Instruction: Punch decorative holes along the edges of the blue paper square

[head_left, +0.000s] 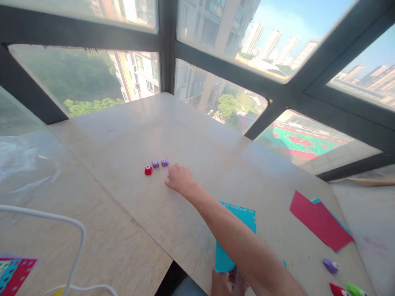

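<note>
My right hand (179,178) reaches across the table with its fingers closed. A sliver of purple shows at the fingertips, looking like another small paper punch, mostly hidden. Just left of that hand stand a red paper punch (148,170) and two purple ones, the nearer a purple punch (164,162) and beside it a second purple punch (155,164); each bears an eye-like round. Low in the view, my left hand (220,283) grips the bottom edge of a blue sheet of paper (236,238), partly behind my right forearm. Small holes run along the sheet's top and right edges.
Dark pink paper (319,222) lies over blue paper at the right. Near it are a purple punch (331,266), a red one (338,290) and a green one (356,290). A white cable (80,230) curves at left, near clear plastic (24,164). Windows border the table.
</note>
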Tool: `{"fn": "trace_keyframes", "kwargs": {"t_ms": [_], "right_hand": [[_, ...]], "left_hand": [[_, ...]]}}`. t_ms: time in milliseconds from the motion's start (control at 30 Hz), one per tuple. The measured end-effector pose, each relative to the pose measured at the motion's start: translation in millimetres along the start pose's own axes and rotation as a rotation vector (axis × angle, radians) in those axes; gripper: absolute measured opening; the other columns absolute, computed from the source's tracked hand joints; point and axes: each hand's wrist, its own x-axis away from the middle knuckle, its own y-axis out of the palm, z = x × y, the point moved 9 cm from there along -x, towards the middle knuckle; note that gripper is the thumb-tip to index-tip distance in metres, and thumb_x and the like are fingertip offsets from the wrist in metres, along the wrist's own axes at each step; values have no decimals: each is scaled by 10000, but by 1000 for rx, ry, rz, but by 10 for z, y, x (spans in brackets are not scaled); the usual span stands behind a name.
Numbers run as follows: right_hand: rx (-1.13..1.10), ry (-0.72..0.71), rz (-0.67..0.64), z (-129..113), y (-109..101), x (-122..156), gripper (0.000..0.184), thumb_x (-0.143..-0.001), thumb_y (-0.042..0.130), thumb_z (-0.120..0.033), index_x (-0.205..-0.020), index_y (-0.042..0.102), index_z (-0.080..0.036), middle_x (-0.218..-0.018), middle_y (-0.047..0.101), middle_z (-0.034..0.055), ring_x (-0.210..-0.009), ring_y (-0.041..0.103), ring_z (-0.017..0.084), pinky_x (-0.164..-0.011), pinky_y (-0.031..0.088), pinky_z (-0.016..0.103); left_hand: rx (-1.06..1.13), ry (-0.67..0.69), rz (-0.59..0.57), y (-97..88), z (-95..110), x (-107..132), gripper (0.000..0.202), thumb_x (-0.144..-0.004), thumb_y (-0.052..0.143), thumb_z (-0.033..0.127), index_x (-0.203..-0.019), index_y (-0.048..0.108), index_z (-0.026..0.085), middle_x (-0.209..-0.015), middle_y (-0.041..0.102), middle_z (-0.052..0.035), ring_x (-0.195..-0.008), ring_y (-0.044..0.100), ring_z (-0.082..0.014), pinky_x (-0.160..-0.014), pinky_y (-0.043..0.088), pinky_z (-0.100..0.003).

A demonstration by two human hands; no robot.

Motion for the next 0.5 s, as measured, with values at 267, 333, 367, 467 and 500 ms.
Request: {"fn": "trace_keyframes", "kwargs": {"t_ms": [267, 333, 367, 467, 500], "right_hand": [[-302, -125, 117, -22, -329, 384, 188, -788, 618, -331, -868, 606, -161, -790, 676, 46, -708, 594, 165, -592, 410, 250], [-515, -175, 166, 22, -438, 599, 169, -752, 661, -311, -785, 560, -179, -708, 617, -5, -655, 548, 134, -583, 397, 240], [-636, -185, 178, 67, -476, 716, 183, -738, 680, -303, -776, 546, -184, -688, 599, -20, -643, 542, 128, -587, 406, 239], [-1078, -160, 138, 264, -481, 1069, 269, -724, 744, -336, -841, 551, -189, -707, 614, -22, -663, 609, 142, -616, 478, 259], [-1227, -136, 124, 352, -464, 1188, 313, -712, 771, -364, -857, 555, -189, -732, 632, -12, -683, 644, 155, -630, 511, 277]], "left_hand": [[-19, 154, 91, -17, 56, -14, 522, -829, 551, 662, -888, 681, 160, -668, 713, -114, -626, 691, -233, -617, 519, -290], [-29, 160, 104, -32, 49, -7, 528, -841, 532, 669, -855, 674, 160, -680, 718, -118, -636, 695, -229, -630, 521, -290], [-29, 161, 109, -37, 56, 0, 528, -842, 531, 672, -834, 671, 163, -692, 722, -117, -643, 696, -226, -639, 525, -289], [-20, 160, 141, -52, 113, 38, 532, -835, 546, 681, -740, 653, 168, -687, 723, -119, -637, 693, -222, -639, 539, -289], [-15, 158, 158, -60, 134, 53, 542, -829, 551, 687, -710, 647, 168, -677, 721, -121, -630, 691, -222, -632, 543, -289]]}}
